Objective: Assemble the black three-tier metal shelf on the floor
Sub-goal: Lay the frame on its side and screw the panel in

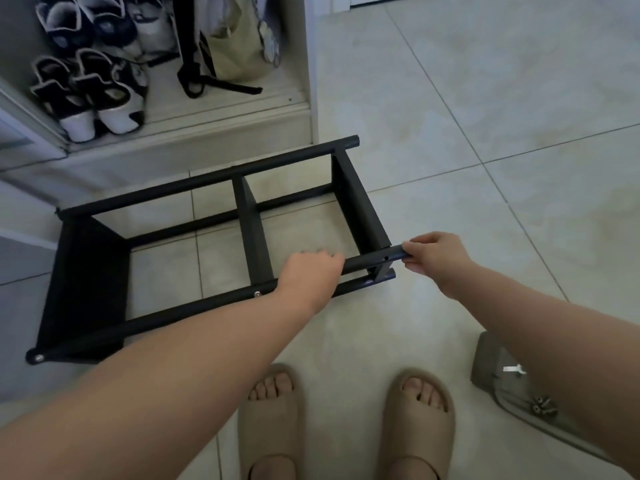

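The black metal shelf (249,220) lies on its side on the tiled floor, its three tier panels standing upright between long black tubes. A loose black tube (374,259) runs along the near upper edge of the shelf. My left hand (308,275) grips this tube near its middle. At the tube's right end, beside the right tier panel (360,202), my right hand (436,261) pinches it. A screw head (257,294) shows on the lower near tube, and another screw head (38,357) sits at the left corner.
An open cabinet (221,123) with shoes (86,95) and a bag (232,39) stands just behind the shelf. A grey tray (498,386) with small screws (543,405) and a tool lies at the right under my forearm. My feet in beige slippers (346,427) are at the bottom.
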Demonstrator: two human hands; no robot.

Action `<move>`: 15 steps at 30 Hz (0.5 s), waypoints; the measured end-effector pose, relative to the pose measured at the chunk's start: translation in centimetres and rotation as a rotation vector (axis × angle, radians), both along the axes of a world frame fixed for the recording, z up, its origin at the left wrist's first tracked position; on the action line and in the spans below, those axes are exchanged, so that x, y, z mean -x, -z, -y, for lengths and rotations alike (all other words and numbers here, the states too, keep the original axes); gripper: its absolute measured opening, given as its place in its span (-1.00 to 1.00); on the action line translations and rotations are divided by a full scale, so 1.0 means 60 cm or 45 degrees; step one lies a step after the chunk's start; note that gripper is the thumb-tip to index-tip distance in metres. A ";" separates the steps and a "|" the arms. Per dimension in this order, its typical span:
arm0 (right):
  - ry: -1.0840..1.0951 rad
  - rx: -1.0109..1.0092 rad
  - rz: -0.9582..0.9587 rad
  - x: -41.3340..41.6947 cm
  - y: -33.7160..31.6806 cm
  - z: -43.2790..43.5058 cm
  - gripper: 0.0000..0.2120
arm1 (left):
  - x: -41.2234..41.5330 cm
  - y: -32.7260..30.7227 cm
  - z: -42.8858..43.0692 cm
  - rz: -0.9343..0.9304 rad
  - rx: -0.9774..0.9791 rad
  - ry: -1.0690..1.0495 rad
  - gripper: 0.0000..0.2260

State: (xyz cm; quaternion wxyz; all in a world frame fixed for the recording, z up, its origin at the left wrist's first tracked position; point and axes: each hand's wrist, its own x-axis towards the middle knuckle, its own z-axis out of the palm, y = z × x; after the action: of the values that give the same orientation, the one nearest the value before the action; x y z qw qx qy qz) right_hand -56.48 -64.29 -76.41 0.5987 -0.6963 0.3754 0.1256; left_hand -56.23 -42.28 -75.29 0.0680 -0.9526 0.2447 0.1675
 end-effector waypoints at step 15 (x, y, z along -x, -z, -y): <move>-0.196 -0.164 -0.153 0.065 0.007 0.006 -0.71 | 0.045 0.017 -0.003 -0.156 -0.031 0.006 -0.75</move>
State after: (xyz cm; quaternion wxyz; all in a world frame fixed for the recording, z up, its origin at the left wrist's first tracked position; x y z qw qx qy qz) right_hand -60.36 -64.63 -76.81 0.6073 -0.6743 0.3473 0.2366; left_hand -58.92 -42.08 -76.28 0.0649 -0.9391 0.2485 0.2284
